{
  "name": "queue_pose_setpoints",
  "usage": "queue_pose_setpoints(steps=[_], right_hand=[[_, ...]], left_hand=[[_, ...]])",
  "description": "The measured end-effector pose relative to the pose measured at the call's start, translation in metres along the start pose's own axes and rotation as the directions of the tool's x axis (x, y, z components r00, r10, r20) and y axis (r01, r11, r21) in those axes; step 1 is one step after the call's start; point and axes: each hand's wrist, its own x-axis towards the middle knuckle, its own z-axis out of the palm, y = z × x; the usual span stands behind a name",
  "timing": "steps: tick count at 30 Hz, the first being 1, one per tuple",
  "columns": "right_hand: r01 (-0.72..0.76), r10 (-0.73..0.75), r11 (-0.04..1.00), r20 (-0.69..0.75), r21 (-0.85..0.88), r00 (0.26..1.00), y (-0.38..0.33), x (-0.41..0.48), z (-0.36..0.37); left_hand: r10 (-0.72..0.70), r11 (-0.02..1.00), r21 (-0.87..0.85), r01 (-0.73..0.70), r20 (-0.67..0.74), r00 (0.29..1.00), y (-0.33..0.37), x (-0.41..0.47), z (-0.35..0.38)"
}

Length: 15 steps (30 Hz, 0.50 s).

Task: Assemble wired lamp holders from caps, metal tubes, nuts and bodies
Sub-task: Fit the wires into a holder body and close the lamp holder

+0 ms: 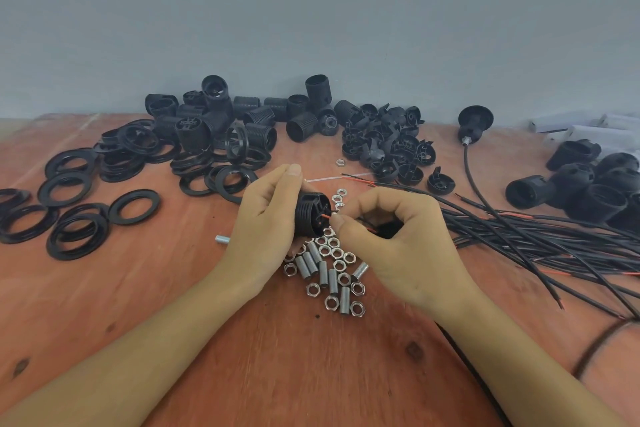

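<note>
Reddish wooden tabletop [104, 288] against a grey wall [311, 10]: a person works at its centre with bare hands. The left hand [266, 218] grips a black ribbed lamp holder body [309, 215], fingers curled round its side, open end turned toward the right hand [398, 239]. That hand pinches a red wire [326, 216] between thumb and forefinger, right at the body's mouth; a dark part lies within its curled fingers, too hidden to identify. Directly below both hands lies a heap of nuts and metal tubes [332, 274], with one stray tube [222, 238] just left of the left wrist. Flat black rings [79, 211] spread across the left side. Threaded black bodies [221, 118] are piled along the wall, with domed caps [388, 146] heaped to their right. A bundle of black cables [554, 239] fans out to the right, beside a cluster of black holders [588, 184] near the edge. One wired holder [475, 123] stands by the wall.
</note>
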Motion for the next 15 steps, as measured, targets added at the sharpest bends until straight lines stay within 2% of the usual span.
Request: queue_pose_setpoints(steps=[8,15], right_hand=[[-0.013,0.012,0.999,-0.017,-0.043,1.0,0.0019,-0.0011,0.0007],[-0.005,0.004,0.997,-0.006,-0.079,1.0,0.0057,-0.0011,0.0004]], left_hand=[[0.024,0.999,0.028,-0.023,-0.015,1.0,0.0005,-0.0006,0.002],[0.194,0.956,0.231,-0.181,-0.032,0.981,0.0008,-0.0006,-0.0002]])
